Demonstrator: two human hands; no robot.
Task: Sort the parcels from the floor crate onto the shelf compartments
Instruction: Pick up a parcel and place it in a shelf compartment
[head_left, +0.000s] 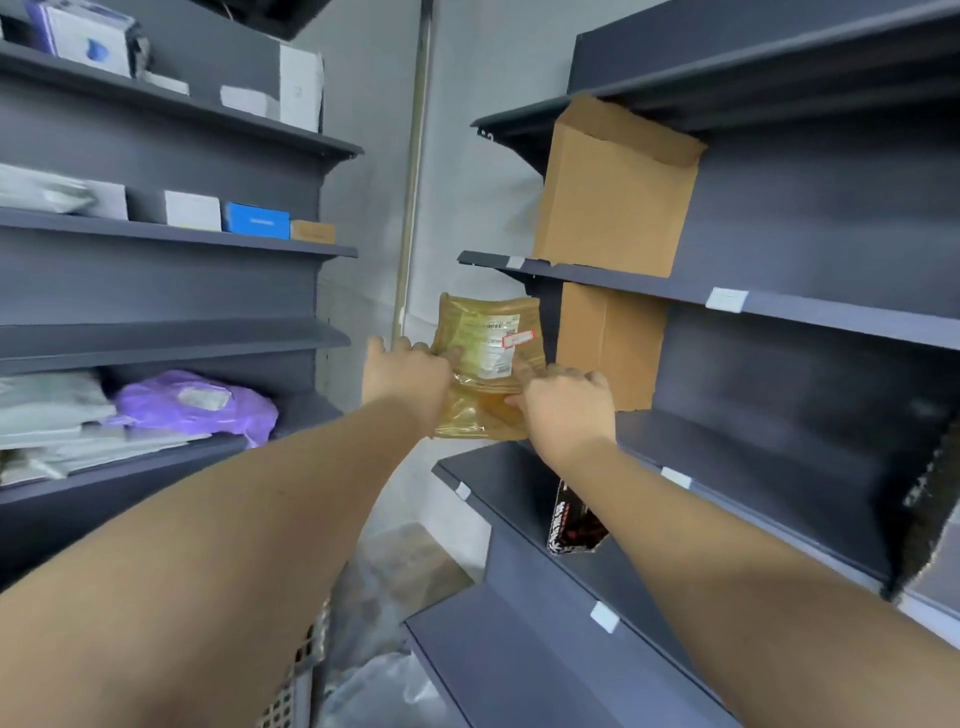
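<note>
Both hands, left hand (408, 371) and right hand (566, 402), grip a yellow parcel (485, 358), fingers (524, 397) curled round its lower edges.

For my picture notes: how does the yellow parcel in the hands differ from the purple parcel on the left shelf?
The yellow parcel is glossy amber; the purple parcel is violet. The left hand and right hand hold the yellow parcel in the air; the purple parcel lies on a shelf. Both are soft bags with a label.
</note>
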